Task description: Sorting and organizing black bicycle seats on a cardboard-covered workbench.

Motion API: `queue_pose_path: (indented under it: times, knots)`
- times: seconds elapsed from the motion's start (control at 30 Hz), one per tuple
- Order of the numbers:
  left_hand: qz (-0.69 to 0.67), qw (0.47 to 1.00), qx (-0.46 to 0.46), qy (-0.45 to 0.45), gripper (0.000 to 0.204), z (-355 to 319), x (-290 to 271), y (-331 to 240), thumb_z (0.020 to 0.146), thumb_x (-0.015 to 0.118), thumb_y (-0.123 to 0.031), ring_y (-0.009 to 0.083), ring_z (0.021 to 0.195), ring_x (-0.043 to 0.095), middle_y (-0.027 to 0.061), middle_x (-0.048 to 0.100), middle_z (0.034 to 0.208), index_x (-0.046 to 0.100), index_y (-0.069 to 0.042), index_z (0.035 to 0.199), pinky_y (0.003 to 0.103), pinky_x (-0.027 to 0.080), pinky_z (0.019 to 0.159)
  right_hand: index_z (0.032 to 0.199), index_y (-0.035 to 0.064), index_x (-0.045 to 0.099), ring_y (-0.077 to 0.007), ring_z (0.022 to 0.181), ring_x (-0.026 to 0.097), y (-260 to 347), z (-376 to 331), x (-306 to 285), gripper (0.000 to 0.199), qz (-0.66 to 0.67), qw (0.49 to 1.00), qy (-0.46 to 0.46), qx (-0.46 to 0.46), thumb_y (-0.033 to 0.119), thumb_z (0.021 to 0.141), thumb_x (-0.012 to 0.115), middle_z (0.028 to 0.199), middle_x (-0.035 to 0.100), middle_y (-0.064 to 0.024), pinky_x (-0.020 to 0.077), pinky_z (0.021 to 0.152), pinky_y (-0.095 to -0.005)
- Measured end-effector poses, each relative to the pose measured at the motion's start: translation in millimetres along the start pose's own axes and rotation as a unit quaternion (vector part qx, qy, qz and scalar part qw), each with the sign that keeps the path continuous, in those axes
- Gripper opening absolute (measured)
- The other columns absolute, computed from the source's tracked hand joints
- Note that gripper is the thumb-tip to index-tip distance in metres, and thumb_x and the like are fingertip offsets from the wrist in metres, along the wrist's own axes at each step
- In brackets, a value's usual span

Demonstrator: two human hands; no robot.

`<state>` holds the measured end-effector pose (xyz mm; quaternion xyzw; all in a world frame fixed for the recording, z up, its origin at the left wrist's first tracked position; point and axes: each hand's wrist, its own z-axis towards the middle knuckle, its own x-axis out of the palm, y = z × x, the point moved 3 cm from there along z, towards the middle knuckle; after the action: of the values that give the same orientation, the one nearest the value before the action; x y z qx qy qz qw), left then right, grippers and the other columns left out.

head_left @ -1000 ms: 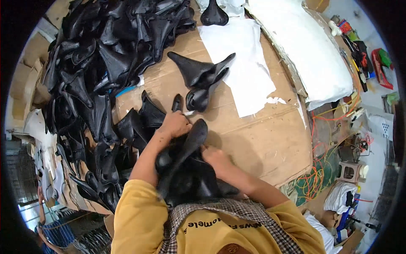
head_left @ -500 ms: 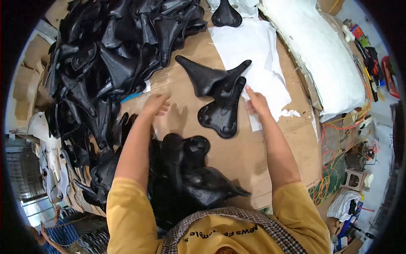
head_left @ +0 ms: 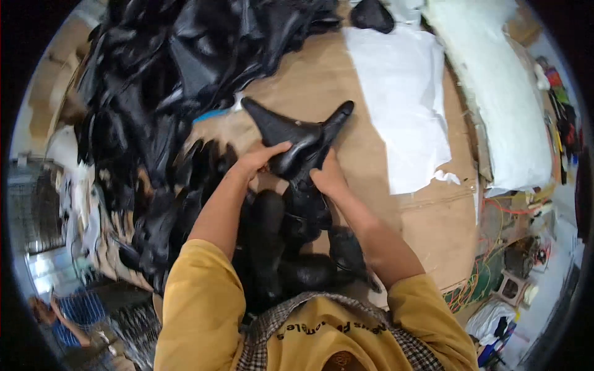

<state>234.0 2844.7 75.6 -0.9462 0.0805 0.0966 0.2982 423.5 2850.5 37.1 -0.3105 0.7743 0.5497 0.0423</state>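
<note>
Closer together than in the earlier frame, the left hand [head_left: 257, 162] and the right hand [head_left: 329, 176] are now brought in on the black saddles [head_left: 278, 130]. Left of the white sheet [head_left: 411, 111], these are gripped over the cardboard [head_left: 433, 229]; whether they are lifted clear cannot be told. By the left hand, one wide end is pinched, thumb laid on top and fingers mostly hidden beneath. By the right hand, the opposite side is held, thumb nearest and fingertips hidden.

The step in hand is judged to be a gathering-up; for the next move, an even two-handed hold seems to be called for, lest the saddles slip apart.

Between the hands, at least two saddles are counted, a third possibly being lost in blur. One lone saddle [head_left: 371, 15] is seen at the sheet's far end, one white bundle [head_left: 501, 99] to its right, one blue strip [head_left: 212, 115] to its left. Farther left, the heap [head_left: 210, 37] is too overlapped to be counted.
</note>
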Motion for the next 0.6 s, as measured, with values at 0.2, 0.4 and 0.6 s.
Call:
queue_pose_path:
  times: [0.2, 0.4, 0.6]
  knots:
    - [0.065, 0.966, 0.087, -0.233, 0.101, -106.3, -62.9, 127.8, 0.049, 0.08, -0.044, 0.0309, 0.107, 0.049, 0.0225, 0.049, 0.115, 0.032, 0.009, 0.12, 0.031, 0.036, 0.093, 0.125, -0.0041, 0.024, -0.0407, 0.099, 0.05, 28.6, -96.7, 119.4, 0.064, -0.105, 0.983, 0.15, -0.018, 0.016, 0.071, 0.052, 0.109, 0.05, -0.0276, 0.0385, 0.087, -0.0433]
    - [0.075, 0.966, 0.069, -0.24, 0.097, -193.0, -113.3, 256.2, 0.047, 0.081, -0.042, 0.03, 0.106, 0.05, 0.0239, 0.051, 0.112, 0.039, 0.012, 0.114, 0.032, 0.038, 0.09, 0.084, -0.0039, 0.06, -0.0405, 0.083, 0.057, 42.8, -186.2, 260.6, 0.027, -0.236, 0.897, 0.337, -0.164, 0.019, 0.07, 0.054, 0.091, 0.058, -0.0257, 0.0461, 0.076, -0.0432]
    - [-0.066, 0.945, -0.014, -0.32, 0.089, -321.8, -115.8, 438.3, 0.048, 0.083, -0.028, 0.0319, 0.102, 0.052, 0.0218, 0.053, 0.108, 0.039, 0.009, 0.115, 0.035, 0.041, 0.087, 0.109, -0.0047, 0.047, -0.0361, 0.101, 0.05, 0.7, -351.2, 399.0, 0.056, -0.063, 0.829, 0.524, -0.186, 0.034, 0.071, 0.061, 0.106, 0.052, -0.0248, 0.0407, 0.087, -0.0391]
